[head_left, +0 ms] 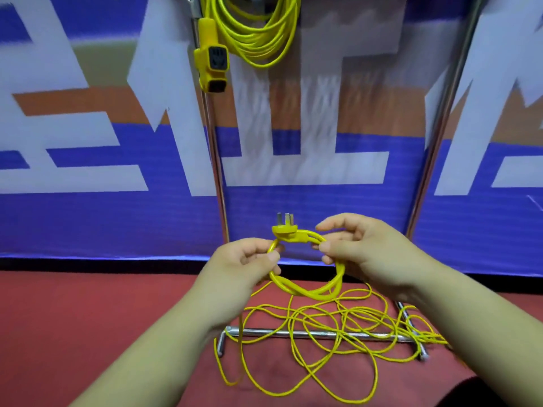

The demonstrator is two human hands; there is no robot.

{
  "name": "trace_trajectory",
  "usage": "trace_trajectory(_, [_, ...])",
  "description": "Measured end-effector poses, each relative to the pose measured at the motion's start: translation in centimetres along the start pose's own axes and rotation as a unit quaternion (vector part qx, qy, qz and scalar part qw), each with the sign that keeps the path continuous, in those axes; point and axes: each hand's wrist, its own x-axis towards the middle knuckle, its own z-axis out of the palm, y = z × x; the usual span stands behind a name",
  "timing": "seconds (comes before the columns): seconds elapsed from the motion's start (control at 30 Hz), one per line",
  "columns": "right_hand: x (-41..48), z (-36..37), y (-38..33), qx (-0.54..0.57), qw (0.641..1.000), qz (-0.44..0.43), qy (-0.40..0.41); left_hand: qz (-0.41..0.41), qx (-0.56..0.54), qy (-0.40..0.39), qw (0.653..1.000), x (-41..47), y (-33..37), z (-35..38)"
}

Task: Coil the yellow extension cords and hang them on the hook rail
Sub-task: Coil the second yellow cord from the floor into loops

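A small loop of yellow extension cord (305, 290) hangs between my hands in front of the banner. Its yellow plug (284, 229) with metal prongs sticks up at the loop's top. My left hand (249, 264) pinches the loop's left side just below the plug. My right hand (357, 248) pinches the right side between thumb and fingers. The remaining cord (323, 342) lies in a loose tangle on the red floor below. A second yellow cord (258, 33), coiled, hangs at the top of the view with its yellow socket block (211, 61) dangling beside it.
A blue, white and orange banner (88, 142) fills the background on a metal stand. The stand's upright poles (216, 160) rise behind my hands, and its chrome base bars (311, 334) lie on the red floor under the tangled cord.
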Motion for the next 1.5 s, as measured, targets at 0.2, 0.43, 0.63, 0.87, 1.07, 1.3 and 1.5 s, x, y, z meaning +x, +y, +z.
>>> trace_trajectory(0.2, [0.1, 0.4, -0.7, 0.014, 0.999, 0.043, -0.010, -0.119, -0.153, -0.035, 0.980, 0.0, 0.8, -0.2])
trace_trajectory(0.43, [0.6, 1.5, 0.4, -0.024, 0.991, 0.112, -0.069, -0.180, -0.071, -0.030, 0.981, 0.4, 1.1, -0.4])
trace_trajectory(0.63, [1.0, 0.8, 0.4, -0.054, 0.992, 0.104, -0.043, -0.187, -0.047, -0.075, 0.978, 0.5, 1.2, -0.9])
trace_trajectory(0.87, [1.1, 0.8, 0.8, -0.050, 0.996, 0.068, 0.020, -0.109, 0.019, -0.045, 0.993, 0.9, 0.1, -0.8])
trace_trajectory(1.07, [1.1, 0.9, 0.7, 0.015, 0.995, 0.090, 0.046, -0.028, 0.043, -0.013, 0.999, 1.2, -0.7, -0.8])
trace_trajectory(1.3, [1.5, 1.3, 0.5, 0.123, 0.984, 0.012, 0.128, -0.011, 0.004, 0.003, 1.000, 0.9, -0.1, 0.1])
trace_trajectory(1.5, [1.0, 2.1, 0.6, 0.082, 0.993, 0.021, 0.086, 0.047, 0.065, 0.047, 0.996, 0.9, 0.0, 0.8])
